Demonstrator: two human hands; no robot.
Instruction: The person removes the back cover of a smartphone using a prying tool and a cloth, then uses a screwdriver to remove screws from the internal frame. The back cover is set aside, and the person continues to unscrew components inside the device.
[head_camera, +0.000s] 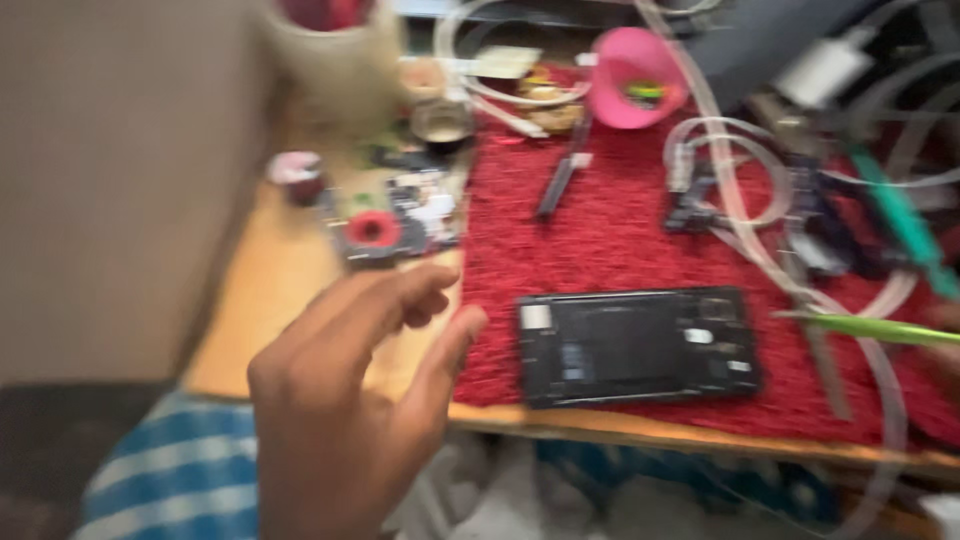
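The view is blurred. My left hand (345, 400) is raised over the near edge of the wooden table (265, 290), with its fingers apart and nothing in it. Just right of it a black opened phone (635, 345) lies flat on a red mat (600, 230), its insides showing. Only a sliver of my right hand (945, 318) shows at the right edge. It seems to grip a green tool (865, 328) that points left above the phone's right end.
A circuit board with a red ring (390, 220) lies beyond my left hand. A pink cup (635, 80), a pale cup (330, 50), a black thin tool (560, 180) and looping clear cables (740, 170) crowd the back. A wall (120, 180) stands left.
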